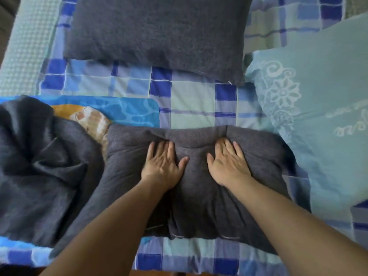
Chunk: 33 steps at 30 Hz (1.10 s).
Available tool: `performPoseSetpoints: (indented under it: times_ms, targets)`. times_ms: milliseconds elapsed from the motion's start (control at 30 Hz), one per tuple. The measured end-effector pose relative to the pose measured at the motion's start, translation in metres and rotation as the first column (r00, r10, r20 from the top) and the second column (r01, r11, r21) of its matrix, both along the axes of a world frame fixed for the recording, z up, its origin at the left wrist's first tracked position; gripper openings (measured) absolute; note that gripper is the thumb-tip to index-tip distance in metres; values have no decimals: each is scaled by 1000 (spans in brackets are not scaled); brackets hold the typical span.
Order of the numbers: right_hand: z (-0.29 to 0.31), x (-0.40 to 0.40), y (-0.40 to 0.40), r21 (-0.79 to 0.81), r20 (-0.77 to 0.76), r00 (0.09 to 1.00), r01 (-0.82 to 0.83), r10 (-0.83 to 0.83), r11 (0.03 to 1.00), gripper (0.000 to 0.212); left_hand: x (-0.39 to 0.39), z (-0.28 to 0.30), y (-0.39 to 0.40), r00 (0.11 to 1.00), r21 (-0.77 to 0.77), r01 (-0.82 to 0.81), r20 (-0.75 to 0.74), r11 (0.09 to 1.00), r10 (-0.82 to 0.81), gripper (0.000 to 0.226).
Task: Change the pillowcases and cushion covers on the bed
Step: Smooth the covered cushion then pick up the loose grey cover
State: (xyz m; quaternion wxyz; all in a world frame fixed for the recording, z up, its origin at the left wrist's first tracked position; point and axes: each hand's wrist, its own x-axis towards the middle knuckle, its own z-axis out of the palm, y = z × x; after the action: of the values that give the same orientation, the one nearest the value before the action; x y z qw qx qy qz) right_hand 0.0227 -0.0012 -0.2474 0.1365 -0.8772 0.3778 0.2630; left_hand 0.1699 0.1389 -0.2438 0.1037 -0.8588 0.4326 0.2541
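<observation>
While both hands press flat, fingers straight, the left hand [162, 166] and right hand [229, 164] rest side by side on the dark grey pillow [199, 186], which lies crumpled on the checked bed [191, 100]. White script on the teal pillow [318, 108] is unreadable. A second grey pillow [155, 34] lies beyond, bare sheet between.

Both bare forearms come in from the bottom edge, the left from about 7 o'clock and the right from about 5 o'clock, angling toward each other. Left hand [162, 163] lies palm down, fingers [165, 149] straight and pointing to 12 o'clock, thumb out toward 2. Right hand [229, 163] mirrors it, flat, fingers spread slightly, thumb toward 10.
</observation>
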Motion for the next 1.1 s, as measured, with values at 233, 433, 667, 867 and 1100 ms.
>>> performPoseSetpoints:
  times_ms: [233,433,667,867,1100]
  targets:
    - [46,-46,44,-79,55,995,-82,87,993,75,-41,46,60,997,-84,56,64,995,-50,81]
    - [108,-133,132,-63,113,968,-216,222,974,56,-129,100,155,978,-3,205,-45,979,-205,60]
    - [120,-142,128,-145,215,913,-320,346,936,45,-153,127,116,937,-332,334,12,882,-350,51]
    - [128,-209,131,-89,65,986,-146,152,985,53,-115,112,186,946,-128,319,-17,939,-324,70]
    - [56,-109,70,48,-21,999,46,-45,998,76,-70,30,55,987,-64,85,-134,994,-93,87]
